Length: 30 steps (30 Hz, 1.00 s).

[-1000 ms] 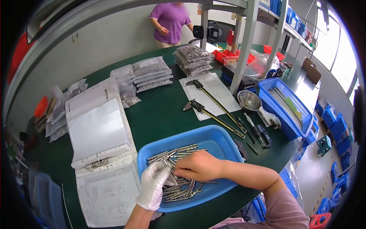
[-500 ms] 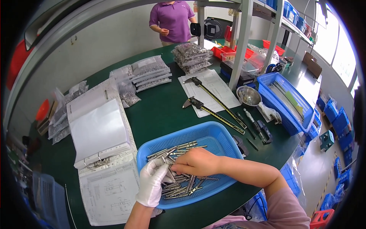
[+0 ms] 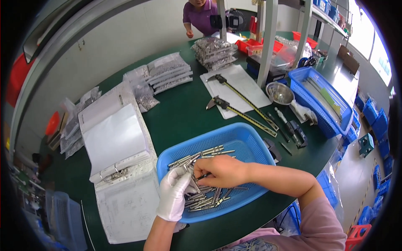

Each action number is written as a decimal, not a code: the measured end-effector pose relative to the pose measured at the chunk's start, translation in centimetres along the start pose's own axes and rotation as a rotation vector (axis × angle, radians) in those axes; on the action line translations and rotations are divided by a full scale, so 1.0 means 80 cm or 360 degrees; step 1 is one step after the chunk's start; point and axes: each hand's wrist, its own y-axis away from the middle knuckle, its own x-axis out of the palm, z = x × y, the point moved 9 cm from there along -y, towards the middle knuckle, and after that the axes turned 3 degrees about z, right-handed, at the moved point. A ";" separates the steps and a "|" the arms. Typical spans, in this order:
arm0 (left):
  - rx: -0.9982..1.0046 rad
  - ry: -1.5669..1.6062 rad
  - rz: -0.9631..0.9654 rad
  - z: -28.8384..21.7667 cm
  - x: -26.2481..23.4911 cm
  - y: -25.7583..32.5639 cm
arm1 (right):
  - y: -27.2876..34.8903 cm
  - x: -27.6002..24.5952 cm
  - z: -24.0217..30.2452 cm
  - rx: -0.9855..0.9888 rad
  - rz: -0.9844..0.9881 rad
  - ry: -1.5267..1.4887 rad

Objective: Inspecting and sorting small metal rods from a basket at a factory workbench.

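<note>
In a white glove, my left hand (image 3: 172, 195) is closed around a few slim metal rods (image 3: 194, 180) that stick up between thumb and fingers. My bare right hand (image 3: 224, 170) reaches in from the right, its fingers curled close against the left hand's rods. A thin dark piece (image 3: 204, 176) shows at its fingertips; its kind is too small to make out. Both hands are over a blue perforated plastic basket (image 3: 247, 148). Many similar metal rods (image 3: 209, 203) lie loosely heaped in the basket, partly hidden by my hands.
Left of the basket lies an open ring binder (image 3: 117, 142) with drawings. Two calipers (image 3: 240, 111) rest beyond it, near a micrometer (image 3: 289, 125), a metal bowl (image 3: 280, 93) and another blue basket (image 3: 318, 100). Bagged parts (image 3: 169, 71) are stacked behind. A person (image 3: 203, 19) stands across the table.
The whole view has shifted, so the table things sit slightly to the right and higher. A dark thin piece now shows at my right fingertips. The person across the table appears lower and further right.
</note>
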 end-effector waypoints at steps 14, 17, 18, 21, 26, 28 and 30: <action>0.0096 -0.0115 -0.0013 -0.005 0.005 -0.014 | -0.008 -0.015 -0.019 -0.0007 0.0024 0.0108; 0.0117 -0.0046 0.0034 -0.010 0.007 -0.012 | -0.003 -0.016 -0.008 -0.0199 -0.0135 -0.0007; 0.0135 -0.0059 0.0065 -0.013 0.007 -0.012 | -0.001 -0.018 -0.006 -0.0159 -0.0179 -0.0012; 0.0129 -0.0068 0.0079 -0.014 0.015 -0.009 | -0.004 -0.014 -0.017 0.0001 -0.0090 0.0069; 0.0117 -0.0131 0.0039 -0.008 0.008 -0.011 | 0.002 -0.022 -0.003 -0.0293 -0.0313 0.0050; 0.0158 -0.0041 0.0005 -0.009 0.006 -0.014 | 0.004 -0.022 -0.007 -0.0159 -0.0229 0.0071; 0.0138 -0.0058 0.0031 -0.011 0.006 -0.010 | -0.008 -0.011 -0.017 0.0010 -0.0059 0.0176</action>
